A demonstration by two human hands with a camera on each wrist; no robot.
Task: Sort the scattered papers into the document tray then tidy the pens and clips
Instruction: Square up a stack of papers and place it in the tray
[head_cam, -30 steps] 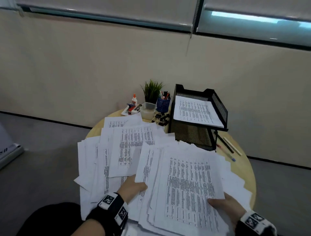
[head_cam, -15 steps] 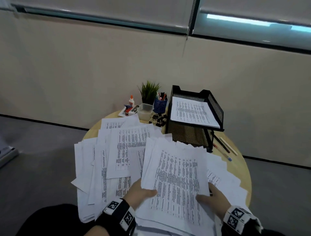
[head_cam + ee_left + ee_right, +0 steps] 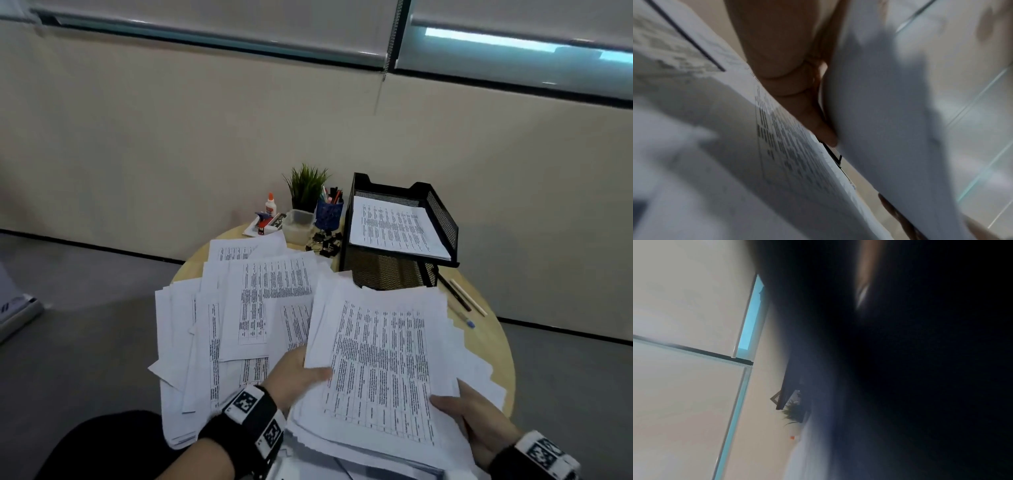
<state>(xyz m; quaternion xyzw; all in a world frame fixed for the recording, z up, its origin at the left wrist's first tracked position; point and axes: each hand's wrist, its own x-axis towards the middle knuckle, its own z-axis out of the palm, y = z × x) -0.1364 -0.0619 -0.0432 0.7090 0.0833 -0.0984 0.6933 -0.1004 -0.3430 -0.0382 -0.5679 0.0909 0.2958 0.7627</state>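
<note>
A stack of printed papers (image 3: 380, 363) is lifted off the round table, its far edge raised. My left hand (image 3: 301, 373) grips its left edge, thumb on top and fingers (image 3: 789, 91) under the sheets (image 3: 879, 113). My right hand (image 3: 469, 414) grips the lower right edge. More loose papers (image 3: 246, 308) lie spread on the left of the table. The black mesh document tray (image 3: 442, 216) stands at the back right with papers (image 3: 394, 228) in its top tier. Loose pens (image 3: 462, 301) lie right of the tray. Black binder clips (image 3: 327, 241) sit by the blue pen cup (image 3: 329, 214).
At the back of the wooden table (image 3: 493, 346) stand a small plant (image 3: 306, 186), a clear plastic box (image 3: 298, 226), a glue bottle (image 3: 270, 205) and a stapler (image 3: 263, 222). Grey floor and a beige wall surround the table. The right wrist view is mostly dark and blurred.
Both hands have gathered the right-hand papers into one stack and raised it off the table, tilting its far edge up toward the tray.
</note>
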